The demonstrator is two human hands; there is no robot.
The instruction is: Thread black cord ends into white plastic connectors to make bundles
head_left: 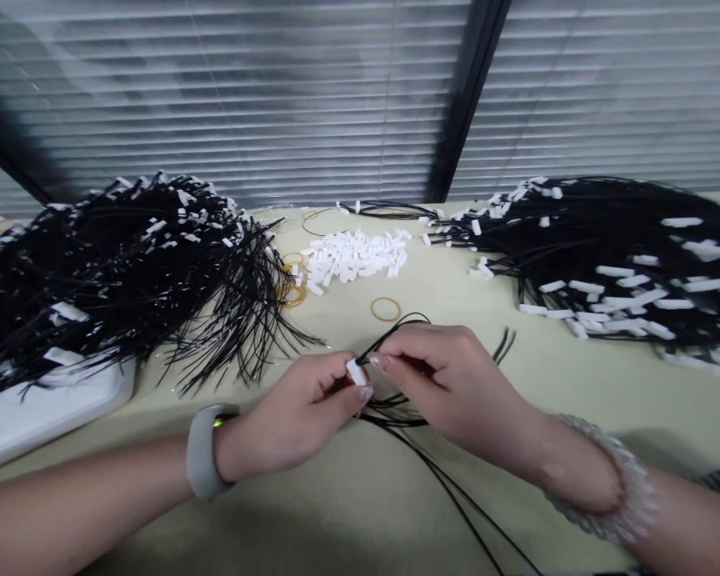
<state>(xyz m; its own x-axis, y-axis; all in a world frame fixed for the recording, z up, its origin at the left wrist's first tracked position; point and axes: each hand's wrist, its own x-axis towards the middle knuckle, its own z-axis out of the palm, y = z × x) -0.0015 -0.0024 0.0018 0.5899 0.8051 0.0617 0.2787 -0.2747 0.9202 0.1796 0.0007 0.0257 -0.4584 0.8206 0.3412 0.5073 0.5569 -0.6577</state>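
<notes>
Near the middle of the table, my left hand (pixel 312 408) pinches a small white plastic connector (pixel 356 372) between thumb and fingers. From the right, my right hand (pixel 450 376) is closed on a thin black wire (pixel 369 350) close to the connector's upper end. Whether the wire sits inside the connector cannot be made out. More black wires (pixel 450 488) run beneath both hands and trail toward the lower right. A yellow rubber band (pixel 386 309) lies just beyond my fingers.
Loose white connectors (pixel 357 258) are heaped at the back centre, with rubber bands (pixel 292 294) beside them. A large pile of black wires (pixel 114 256) fills the left, partly over a white box (pixel 90 404). Wires with white connectors (pixel 612 248) lie right. Window blinds (pixel 246 104) stand behind.
</notes>
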